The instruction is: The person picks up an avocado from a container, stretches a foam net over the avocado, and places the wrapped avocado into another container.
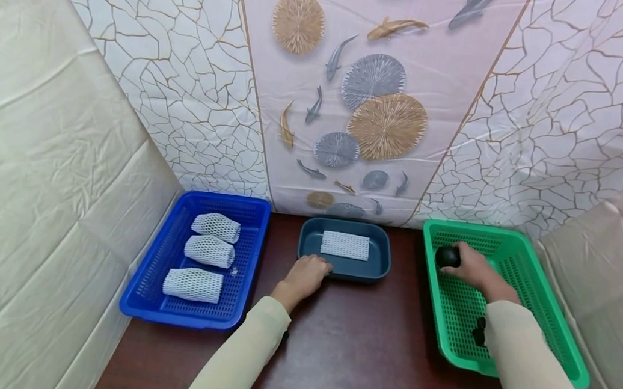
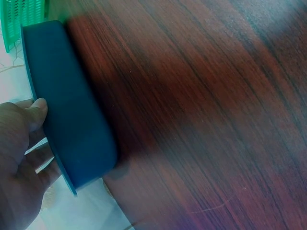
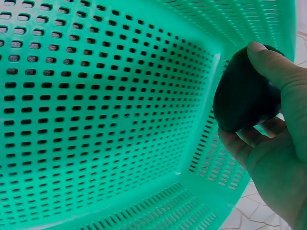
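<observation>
My left hand [image 1: 308,274] pinches the near-left rim of a dark blue-green tray [image 1: 304,237]. In the left wrist view the thumb lies on the tray's outer wall [image 2: 72,105], with the fingers over the rim. A white foam net sleeve [image 1: 345,246] lies flat in this tray. Over at the right, my right hand [image 1: 474,267] grips a smooth, black, rounded object [image 3: 247,93] inside the green basket [image 1: 437,300], near its left wall. The object's exact kind cannot be told. Other small dark things [image 1: 479,333] lie lower in the basket, partly hidden by the right sleeve.
A blue basket [image 1: 136,291] stands at the left with three white foam net sleeves [image 1: 193,284] in it. The brown wooden table [image 1: 355,342] spans between the baskets. Patterned cloth [image 1: 340,178] hangs behind, and pale padded walls [image 1: 62,189] close off both sides.
</observation>
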A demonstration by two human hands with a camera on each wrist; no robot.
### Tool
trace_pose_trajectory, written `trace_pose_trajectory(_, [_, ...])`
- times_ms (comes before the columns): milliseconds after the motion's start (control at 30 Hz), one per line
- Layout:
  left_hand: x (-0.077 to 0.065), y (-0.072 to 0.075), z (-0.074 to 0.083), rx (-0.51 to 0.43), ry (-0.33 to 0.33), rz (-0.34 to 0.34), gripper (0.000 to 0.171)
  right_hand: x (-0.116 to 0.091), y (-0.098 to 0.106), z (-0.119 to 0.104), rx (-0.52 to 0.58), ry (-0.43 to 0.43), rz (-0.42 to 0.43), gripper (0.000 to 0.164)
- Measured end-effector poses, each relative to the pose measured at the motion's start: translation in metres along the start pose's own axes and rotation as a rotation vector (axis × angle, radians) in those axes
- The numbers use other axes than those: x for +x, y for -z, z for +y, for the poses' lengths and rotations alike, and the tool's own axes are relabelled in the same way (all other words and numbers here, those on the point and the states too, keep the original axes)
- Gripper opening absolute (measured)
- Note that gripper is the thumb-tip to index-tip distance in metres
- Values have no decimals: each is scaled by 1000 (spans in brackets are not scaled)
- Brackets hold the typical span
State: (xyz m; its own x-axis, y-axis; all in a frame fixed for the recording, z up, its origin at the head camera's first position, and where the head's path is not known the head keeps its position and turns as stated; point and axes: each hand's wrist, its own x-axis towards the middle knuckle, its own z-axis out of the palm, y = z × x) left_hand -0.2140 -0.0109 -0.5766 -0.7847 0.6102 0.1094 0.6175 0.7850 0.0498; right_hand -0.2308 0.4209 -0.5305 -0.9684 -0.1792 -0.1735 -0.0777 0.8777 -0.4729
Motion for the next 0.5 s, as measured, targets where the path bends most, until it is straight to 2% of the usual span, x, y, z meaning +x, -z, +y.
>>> trace_pose_trajectory(500, [0, 5, 1, -4, 8, -26, 19, -20, 22, -25, -26, 18, 43, 77])
